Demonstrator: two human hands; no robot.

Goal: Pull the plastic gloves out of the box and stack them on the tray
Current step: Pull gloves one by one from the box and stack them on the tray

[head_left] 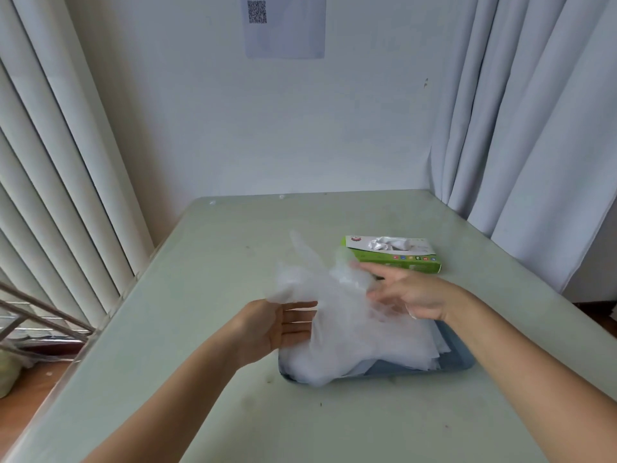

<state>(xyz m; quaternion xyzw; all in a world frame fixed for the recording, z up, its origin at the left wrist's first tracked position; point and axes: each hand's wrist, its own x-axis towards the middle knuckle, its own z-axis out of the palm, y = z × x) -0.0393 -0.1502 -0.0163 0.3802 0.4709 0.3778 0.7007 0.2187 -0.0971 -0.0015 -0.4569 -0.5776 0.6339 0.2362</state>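
Gloves are the business at this point: one loose plastic glove hangs spread between both hands just above the tray, its finger end pointing up and away from the tray's far left corner. A rumpled pile of gloves already lies in the tray, covering most of it and spilling a little over the left end. The left hand sits at the tray's left end with straight fingers laid against the film, released rather than clenched. The right hand hovers over the tray's far right side with its forefinger stretched out and the other fingers spread behind the cloudy plastic; motion blur and the film hide whether it pinches the glove, so I cannot tell its grasp. The box rests on the table just beyond the tray's far right corner, with another crumpled tuft poking out of its top slot. The step in hand looks like laying this glove onto the pile. The next move calls for lowering it flat and smoothing it so the thin film does not slide off, then reaching past the tray to pull the waiting tuft from the box.
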